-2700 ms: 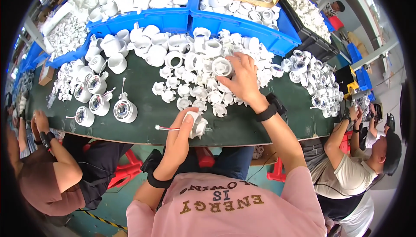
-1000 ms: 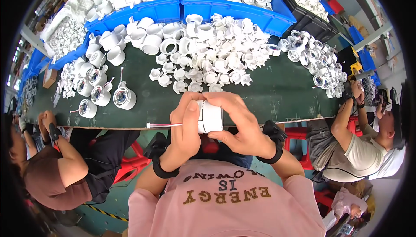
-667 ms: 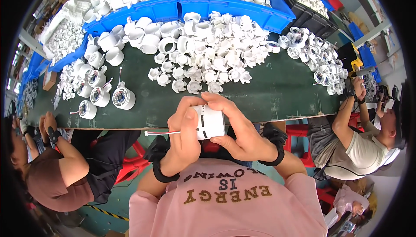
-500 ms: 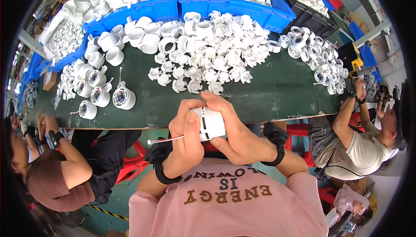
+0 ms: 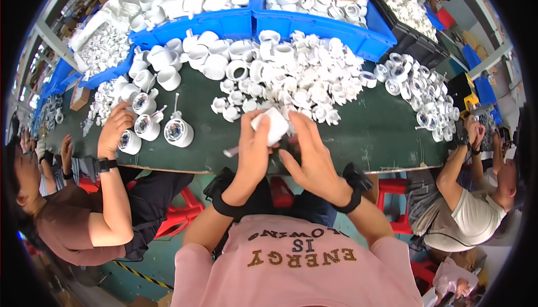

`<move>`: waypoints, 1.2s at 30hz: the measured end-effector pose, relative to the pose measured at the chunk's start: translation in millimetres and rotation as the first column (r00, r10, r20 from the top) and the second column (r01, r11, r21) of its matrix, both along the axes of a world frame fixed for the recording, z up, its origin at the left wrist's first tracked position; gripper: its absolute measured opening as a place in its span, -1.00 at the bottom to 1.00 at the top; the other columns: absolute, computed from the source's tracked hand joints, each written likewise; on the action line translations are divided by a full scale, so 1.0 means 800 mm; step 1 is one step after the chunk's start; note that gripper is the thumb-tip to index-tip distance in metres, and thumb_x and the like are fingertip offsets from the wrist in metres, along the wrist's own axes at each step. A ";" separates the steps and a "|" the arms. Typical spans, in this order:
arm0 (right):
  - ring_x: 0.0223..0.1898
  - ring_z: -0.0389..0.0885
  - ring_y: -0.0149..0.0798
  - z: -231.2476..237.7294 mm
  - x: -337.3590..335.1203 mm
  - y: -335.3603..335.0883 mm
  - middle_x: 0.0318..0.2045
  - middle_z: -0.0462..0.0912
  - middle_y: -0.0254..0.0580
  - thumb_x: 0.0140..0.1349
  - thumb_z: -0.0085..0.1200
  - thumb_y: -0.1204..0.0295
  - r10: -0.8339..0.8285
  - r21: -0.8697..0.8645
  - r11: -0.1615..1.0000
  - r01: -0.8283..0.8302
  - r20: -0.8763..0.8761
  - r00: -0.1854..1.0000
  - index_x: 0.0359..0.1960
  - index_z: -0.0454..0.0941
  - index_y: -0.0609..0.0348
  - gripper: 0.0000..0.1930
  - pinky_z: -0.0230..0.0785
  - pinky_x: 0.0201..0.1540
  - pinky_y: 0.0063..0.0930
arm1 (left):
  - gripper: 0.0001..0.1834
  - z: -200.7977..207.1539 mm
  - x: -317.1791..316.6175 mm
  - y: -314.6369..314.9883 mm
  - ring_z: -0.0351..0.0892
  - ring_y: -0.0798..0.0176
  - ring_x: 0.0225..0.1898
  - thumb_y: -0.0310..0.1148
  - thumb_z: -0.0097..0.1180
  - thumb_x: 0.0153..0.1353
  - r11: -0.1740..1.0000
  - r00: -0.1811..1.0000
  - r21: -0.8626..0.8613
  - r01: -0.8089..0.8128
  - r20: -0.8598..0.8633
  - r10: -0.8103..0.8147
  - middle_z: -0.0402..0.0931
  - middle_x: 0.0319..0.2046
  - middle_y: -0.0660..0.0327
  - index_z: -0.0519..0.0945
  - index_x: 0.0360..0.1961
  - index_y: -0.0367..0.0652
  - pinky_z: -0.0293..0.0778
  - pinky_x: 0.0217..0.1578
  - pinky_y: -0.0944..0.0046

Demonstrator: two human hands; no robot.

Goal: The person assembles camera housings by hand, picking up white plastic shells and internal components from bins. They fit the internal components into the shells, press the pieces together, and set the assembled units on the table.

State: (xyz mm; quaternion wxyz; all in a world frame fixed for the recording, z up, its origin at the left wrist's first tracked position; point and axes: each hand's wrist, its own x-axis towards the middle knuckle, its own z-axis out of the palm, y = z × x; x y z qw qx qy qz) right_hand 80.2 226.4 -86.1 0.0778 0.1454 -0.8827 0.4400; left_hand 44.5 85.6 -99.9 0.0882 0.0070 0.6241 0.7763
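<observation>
A white cylindrical plastic housing (image 5: 273,127) is gripped in my left hand (image 5: 250,155), tilted over the table just in front of the loose parts. A blurred thin wire lead pokes out at the left of this hand. My right hand (image 5: 314,158) is open beside the housing, thumb and fingers apart; whether a fingertip touches it I cannot tell. Directly beyond both hands lies a pile of small white pronged plastic parts (image 5: 314,71). Left of my hands, several round white units with glassy faces stand on the table, the closest one (image 5: 179,133) with its wire upright.
Blue bins (image 5: 330,40) of white parts line the far side, beside a black crate (image 5: 414,46). Clear round parts (image 5: 420,94) are heaped at right. At left, a co-worker's hand (image 5: 116,127) reaches among the round units. The green table's front edge (image 5: 207,171) runs below my hands.
My right hand has let go of the housing and spread. My left hand has carried it forward and tipped it. The co-worker's hand at left has come onto the units. The whole view has shifted.
</observation>
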 end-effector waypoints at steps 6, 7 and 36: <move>-0.26 0.59 -0.35 -0.005 -0.016 0.023 -0.11 0.54 -0.08 0.21 0.15 0.43 -0.109 -0.615 0.747 0.252 0.260 0.959 0.33 0.09 0.25 -0.31 0.49 -0.27 -0.52 | -0.17 0.021 -0.018 -0.023 0.28 -0.02 0.26 -0.22 0.28 0.07 0.840 0.830 -0.395 0.373 -0.262 -0.492 0.26 0.22 -0.17 0.19 0.29 -0.33 0.22 0.21 0.14; -0.33 0.58 -0.36 -0.012 -0.020 0.031 -0.13 0.55 -0.10 0.20 0.14 0.43 -0.052 -0.704 0.670 0.237 0.274 0.960 0.32 0.12 0.22 -0.33 0.47 -0.35 -0.54 | -0.29 0.005 -0.055 -0.029 0.38 0.10 0.15 -0.26 0.31 0.07 0.878 0.914 -0.467 0.108 -0.301 -0.273 0.38 0.12 0.00 0.34 0.21 -0.34 0.32 0.12 0.19; 0.02 0.49 -0.31 0.021 0.018 0.035 0.12 0.39 -0.13 0.29 0.08 0.45 0.366 -0.899 0.431 0.077 0.252 0.896 0.22 0.21 0.25 -0.50 0.52 -0.10 -0.41 | -0.22 0.068 -0.002 -0.027 0.49 0.20 -0.01 -0.45 0.33 -0.21 0.960 0.931 0.083 0.268 -0.277 -0.236 0.46 -0.07 0.13 0.32 0.14 -0.31 0.39 0.06 0.23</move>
